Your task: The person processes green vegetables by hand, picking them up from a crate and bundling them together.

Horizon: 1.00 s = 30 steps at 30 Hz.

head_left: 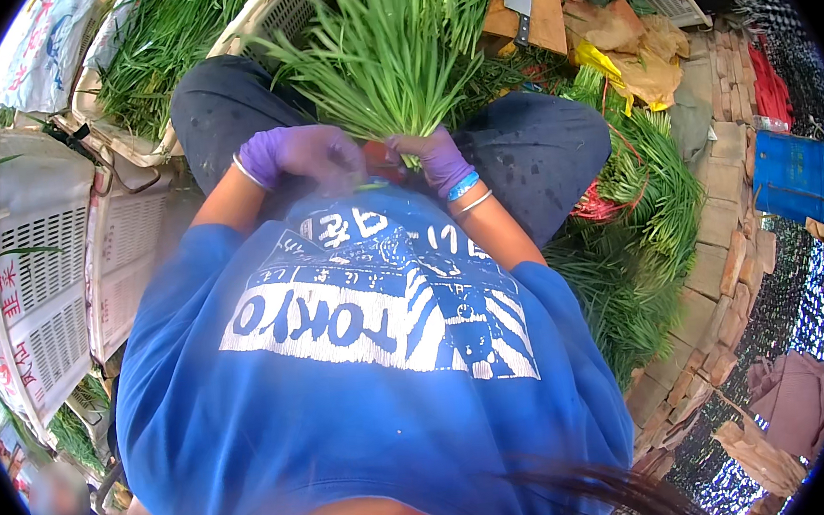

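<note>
The right hand (438, 159) is closed around the stem end of a chive bunch (387, 56) held upright over the lap, the left hand (302, 155) curls loosely beside it, apparently holding nothing, so a slack grip could let stalks slide out.

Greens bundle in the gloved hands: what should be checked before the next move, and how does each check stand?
1. Right hand grips the greens bundle at its base: ok.
2. Left hand at the base: ok; its grip is hidden: cannot tell.
3. Purple gloves on both hands: ok.
4. Bundle tied: cannot tell.
5. Cleaver on its board, apart from the hands: ok.
6. Crate at the left: ok; its contents cannot tell.
</note>
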{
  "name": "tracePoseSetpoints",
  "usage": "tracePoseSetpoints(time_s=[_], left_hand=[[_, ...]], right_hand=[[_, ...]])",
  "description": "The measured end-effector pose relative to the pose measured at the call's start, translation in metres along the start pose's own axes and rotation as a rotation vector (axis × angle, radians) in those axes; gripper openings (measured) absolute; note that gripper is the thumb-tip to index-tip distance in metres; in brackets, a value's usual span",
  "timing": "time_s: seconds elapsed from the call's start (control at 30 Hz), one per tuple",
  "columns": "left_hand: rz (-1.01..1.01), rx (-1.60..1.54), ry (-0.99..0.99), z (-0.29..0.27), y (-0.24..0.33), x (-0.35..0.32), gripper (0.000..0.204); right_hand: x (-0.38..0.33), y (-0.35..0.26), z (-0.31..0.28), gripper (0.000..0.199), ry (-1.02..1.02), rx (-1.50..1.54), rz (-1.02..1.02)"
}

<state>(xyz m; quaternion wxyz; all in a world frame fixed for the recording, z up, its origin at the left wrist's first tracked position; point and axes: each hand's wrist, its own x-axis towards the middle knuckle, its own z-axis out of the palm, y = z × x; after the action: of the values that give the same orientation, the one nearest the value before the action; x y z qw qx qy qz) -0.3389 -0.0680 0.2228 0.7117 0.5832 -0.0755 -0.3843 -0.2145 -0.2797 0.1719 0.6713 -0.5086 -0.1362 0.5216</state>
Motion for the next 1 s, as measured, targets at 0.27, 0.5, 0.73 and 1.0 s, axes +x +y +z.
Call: tracePoseSetpoints(time_s=[0.27, 0.5, 0.73, 1.0], left_hand=[[0.436, -0.745, 0.13, 0.008, -0.021, 0.037, 0.057], [0.757, -0.785, 0.392, -0.023, 0.002, 0.048, 0.087], [0.825, -0.77, -0.07, -0.04, 0.004, 0.084, 0.113], [0.901, -0.81, 0.148, -0.028, 0.022, 0.079, 0.114]], right_hand=[[-0.027, -0.031, 0.037, 0.025, -0.108, 0.185, -0.067], [-0.042, -0.062, 0.073, 0.03, -0.047, 0.196, 0.046], [-0.066, -0.077, 0.101, 0.028, 0.073, 0.021, 0.027], [-0.068, -0.09, 0.098, 0.039, -0.075, 0.172, 0.166]])
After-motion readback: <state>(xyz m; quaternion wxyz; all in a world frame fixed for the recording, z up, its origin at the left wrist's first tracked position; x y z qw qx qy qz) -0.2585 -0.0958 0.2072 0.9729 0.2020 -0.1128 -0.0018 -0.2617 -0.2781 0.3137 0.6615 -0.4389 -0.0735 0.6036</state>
